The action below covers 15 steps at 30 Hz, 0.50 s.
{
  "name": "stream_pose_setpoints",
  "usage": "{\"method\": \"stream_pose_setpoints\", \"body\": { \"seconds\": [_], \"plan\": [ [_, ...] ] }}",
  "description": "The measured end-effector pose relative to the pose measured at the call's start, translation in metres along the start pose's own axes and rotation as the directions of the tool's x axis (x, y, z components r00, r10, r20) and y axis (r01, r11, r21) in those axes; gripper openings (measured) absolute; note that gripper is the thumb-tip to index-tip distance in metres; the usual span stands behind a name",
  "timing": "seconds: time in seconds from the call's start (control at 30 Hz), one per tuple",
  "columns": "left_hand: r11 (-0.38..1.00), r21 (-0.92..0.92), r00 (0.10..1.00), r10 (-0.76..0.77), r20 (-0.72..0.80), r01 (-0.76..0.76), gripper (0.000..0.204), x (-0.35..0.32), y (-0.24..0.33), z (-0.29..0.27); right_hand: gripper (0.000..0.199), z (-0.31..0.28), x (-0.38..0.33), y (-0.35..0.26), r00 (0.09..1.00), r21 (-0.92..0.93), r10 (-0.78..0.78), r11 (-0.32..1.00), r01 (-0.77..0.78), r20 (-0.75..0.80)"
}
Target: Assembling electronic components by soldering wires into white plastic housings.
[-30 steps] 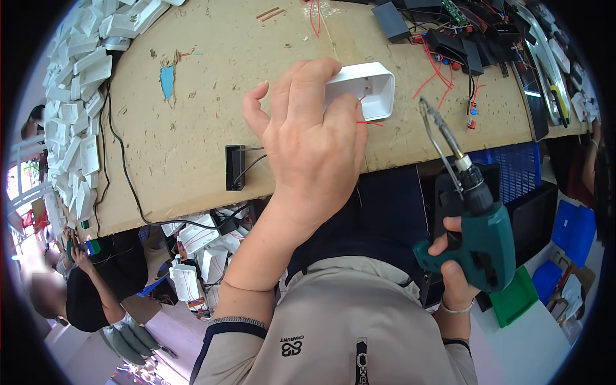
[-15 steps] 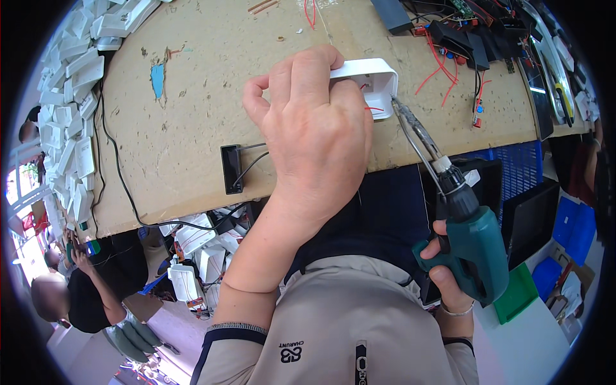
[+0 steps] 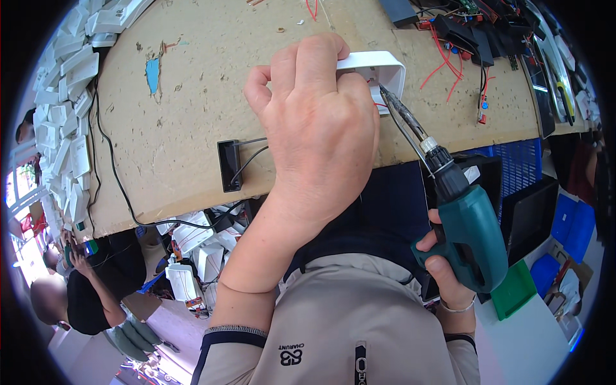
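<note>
My left hand (image 3: 321,122) is closed round a white plastic housing (image 3: 393,67) above the table, its open side facing right. A red wire (image 3: 380,104) shows inside the housing; the rest is hidden behind my fingers. My right hand (image 3: 446,273) grips the handle of a green soldering gun (image 3: 471,218). The gun's dark metal tip (image 3: 391,96) reaches into the open side of the housing; I cannot tell whether it touches anything there. Just left of my left wrist, a small black box (image 3: 230,165) with dark wires lies at the table's near edge.
White plastic housings (image 3: 64,122) are heaped along the left edge. A black cable (image 3: 119,173) runs near them. Black parts, circuit boards and red wires (image 3: 443,70) lie at the back right. Below the table are more wired white housings (image 3: 186,282). At the left, a person (image 3: 90,289) is nearby.
The soldering gun has moved up and left, so its tip now sits further inside the housing. My left hand and the housing have shifted slightly right and up.
</note>
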<state>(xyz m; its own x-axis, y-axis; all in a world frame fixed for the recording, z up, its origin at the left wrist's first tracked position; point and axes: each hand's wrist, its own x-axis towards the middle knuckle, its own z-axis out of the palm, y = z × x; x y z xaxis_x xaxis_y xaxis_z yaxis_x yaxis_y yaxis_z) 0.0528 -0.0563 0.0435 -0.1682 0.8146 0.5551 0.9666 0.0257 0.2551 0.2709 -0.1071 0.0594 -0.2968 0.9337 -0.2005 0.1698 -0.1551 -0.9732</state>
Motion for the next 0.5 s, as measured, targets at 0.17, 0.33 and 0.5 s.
{"method": "stream_pose_setpoints", "body": {
  "seconds": [0.17, 0.33, 0.5],
  "plan": [
    [1.000, -0.005, 1.000, -0.011, 0.000, 0.011, 0.006, -0.0002, 0.0005, -0.0007, 0.046, 0.0039, 0.0033, -0.0023, 0.996, -0.088, -0.087, 0.992, 0.086, -0.003],
    [1.000, -0.002, 1.000, 0.012, -0.020, -0.012, 0.006, -0.0008, -0.0021, 0.0031, 0.050, 0.0073, 0.0046, -0.0026, 0.997, -0.078, -0.077, 0.994, 0.077, -0.004],
    [1.000, 0.006, 1.000, 0.019, -0.009, -0.019, 0.007, -0.0009, -0.0023, 0.0022, 0.053, 0.0073, 0.0063, -0.0013, 0.995, -0.071, -0.097, 0.993, 0.098, 0.025]
  ]
}}
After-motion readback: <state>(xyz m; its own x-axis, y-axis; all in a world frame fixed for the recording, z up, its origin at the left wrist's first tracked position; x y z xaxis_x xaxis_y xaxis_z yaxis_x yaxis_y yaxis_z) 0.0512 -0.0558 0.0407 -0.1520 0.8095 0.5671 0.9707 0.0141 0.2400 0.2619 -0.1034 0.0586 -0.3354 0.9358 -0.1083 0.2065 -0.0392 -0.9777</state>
